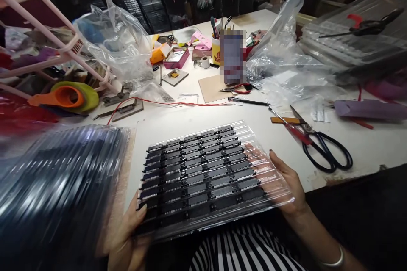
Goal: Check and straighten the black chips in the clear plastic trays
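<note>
A clear plastic tray (pixel 276 186) filled with rows of black connectors (pixel 197 169) is held level in front of me, over the table's front edge. My left hand (pixel 129 233) grips its near left corner, thumb on the rim. Around the right side closes my right hand (pixel 289 182), its fingers showing through the clear plastic underneath and its thumb up along the edge. The connectors lie end to end in several rows; a bare strip of tray shows on the right.
At left rises a blurred stack of filled trays (pixel 60 178). Black-handled scissors (pixel 327 152) and a red-handled screwdriver (pixel 295 131) lie at right. Behind are pliers (pixel 238 89), a black pen (pixel 249 101), a tape roll (pixel 204 62) and crumpled plastic bags (pixel 286 63). A pink rack (pixel 63 21) stands far left.
</note>
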The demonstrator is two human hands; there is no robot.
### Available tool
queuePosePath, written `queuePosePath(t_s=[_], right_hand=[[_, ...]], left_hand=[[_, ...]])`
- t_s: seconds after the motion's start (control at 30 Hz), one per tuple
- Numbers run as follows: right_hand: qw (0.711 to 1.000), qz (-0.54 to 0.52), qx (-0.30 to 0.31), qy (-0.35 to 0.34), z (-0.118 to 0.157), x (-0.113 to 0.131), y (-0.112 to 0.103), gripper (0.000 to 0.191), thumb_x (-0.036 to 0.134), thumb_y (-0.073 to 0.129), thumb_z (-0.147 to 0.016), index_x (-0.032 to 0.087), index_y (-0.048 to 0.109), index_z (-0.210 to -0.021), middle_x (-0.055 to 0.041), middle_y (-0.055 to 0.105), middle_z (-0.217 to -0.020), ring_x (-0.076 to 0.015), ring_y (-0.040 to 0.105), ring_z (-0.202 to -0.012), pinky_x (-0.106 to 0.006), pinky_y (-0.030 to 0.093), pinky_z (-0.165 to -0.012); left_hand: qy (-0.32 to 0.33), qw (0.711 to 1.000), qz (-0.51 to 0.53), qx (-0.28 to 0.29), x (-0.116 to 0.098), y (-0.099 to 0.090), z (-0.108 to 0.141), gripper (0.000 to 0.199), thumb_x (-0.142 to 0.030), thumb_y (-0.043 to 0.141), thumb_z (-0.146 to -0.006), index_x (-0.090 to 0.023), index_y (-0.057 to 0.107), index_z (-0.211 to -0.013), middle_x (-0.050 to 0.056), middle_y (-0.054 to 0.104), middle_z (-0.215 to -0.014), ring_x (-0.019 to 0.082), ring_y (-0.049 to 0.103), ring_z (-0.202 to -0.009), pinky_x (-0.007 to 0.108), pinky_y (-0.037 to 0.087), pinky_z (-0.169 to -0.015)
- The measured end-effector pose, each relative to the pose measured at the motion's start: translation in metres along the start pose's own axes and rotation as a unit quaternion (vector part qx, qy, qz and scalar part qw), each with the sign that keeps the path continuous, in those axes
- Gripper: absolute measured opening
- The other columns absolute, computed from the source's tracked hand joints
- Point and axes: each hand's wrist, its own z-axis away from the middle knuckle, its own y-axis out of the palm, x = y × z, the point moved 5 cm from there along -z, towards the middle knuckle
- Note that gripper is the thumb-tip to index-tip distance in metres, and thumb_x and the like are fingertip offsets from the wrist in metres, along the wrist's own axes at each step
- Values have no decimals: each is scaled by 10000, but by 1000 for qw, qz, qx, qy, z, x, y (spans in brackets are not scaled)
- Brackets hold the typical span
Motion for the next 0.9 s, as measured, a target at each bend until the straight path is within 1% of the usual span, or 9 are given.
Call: queuePosePath(t_s=[0.07, 0.23, 0.3, 0.4, 0.47, 0.57, 0.7, 0.8, 0.9], right_hand=[[1000, 23, -10, -4, 1, 1, 2, 444, 391, 305, -951, 213, 547, -1277, -30, 592, -1297, -202, 502, -1242, -415, 353, -1090], [996, 85, -20, -6, 4, 6, 4, 462, 433, 297, -934, 269, 526, -1300, -36, 573, -1319, -227, 490, -1253, -481, 341, -1084], [995, 88, -42, -1, 4, 8, 0, 455, 460, 331, -918, 304, 525, -1298, -24, 551, -1344, -232, 485, -1258, -476, 352, -1078], [993, 82, -80, -5, 5, 12, -10, 437, 441, 380, -906, 340, 503, -1313, -2, 498, -1395, -226, 464, -1276, -449, 364, -1077], [992, 86, -88, -19, 5, 15, -17, 448, 437, 404, -904, 344, 473, -1338, 6, 464, -1422, -229, 452, -1286, -454, 370, -1076], [991, 105, -77, -24, 3, 20, -26, 460, 455, 426, -904, 349, 453, -1352, 12, 440, -1438, -235, 454, -1284, -458, 381, -1072], [990, 128, -53, -14, 1, 25, -34, 444, 438, 407, -923, 364, 436, -1359, 18, 466, -1419, -229, 491, -1252, -451, 411, -1052], [991, 133, -28, 2, 3, 24, -34, 474, 473, 390, -923, 363, 399, -1384, -2, 494, -1398, -251, 525, -1218, -494, 428, -1025], [992, 127, -16, 13, 6, 21, -32, 493, 486, 387, -921, 363, 374, -1399, -22, 512, -1382, -266, 545, -1193, -517, 429, -1010]], left_hand=[[7, 1000, -14, 8, 1, 5, 3, 574, -180, 671, -688, -260, 567, -1246, 22, 672, -1154, 248, 624, -1053, 347, 496, -947], [26, 999, -30, 17, 1, 11, 8, 564, -213, 712, -663, -238, 590, -1213, 42, 691, -1078, 270, 617, -1057, 386, 476, -967], [30, 999, -23, 32, 3, 13, 7, 575, -212, 711, -670, -242, 575, -1228, 48, 687, -1076, 269, 617, -1054, 397, 469, -970], [31, 997, -4, 65, 7, 15, 5, 565, -197, 683, -703, -246, 549, -1250, 57, 664, -1124, 263, 605, -1070, 405, 452, -981], [29, 996, 7, 85, 11, 15, 4, 542, -183, 658, -728, -246, 540, -1254, 61, 647, -1157, 255, 600, -1076, 403, 443, -987], [24, 994, 15, 101, 14, 14, 3, 511, -177, 615, -772, -258, 523, -1268, 56, 635, -1181, 243, 601, -1072, 400, 437, -989], [22, 994, 11, 107, 17, 13, 0, 505, -176, 595, -791, -256, 511, -1282, 54, 634, -1188, 239, 606, -1065, 384, 446, -977], [22, 993, 14, 118, 17, 14, -1, 505, -164, 575, -806, -247, 499, -1298, 57, 623, -1212, 234, 597, -1082, 369, 448, -977], [16, 992, 20, 123, 17, 14, -1, 511, -153, 546, -826, -248, 475, -1324, 59, 614, -1227, 236, 581, -1111, 370, 446, -985]])
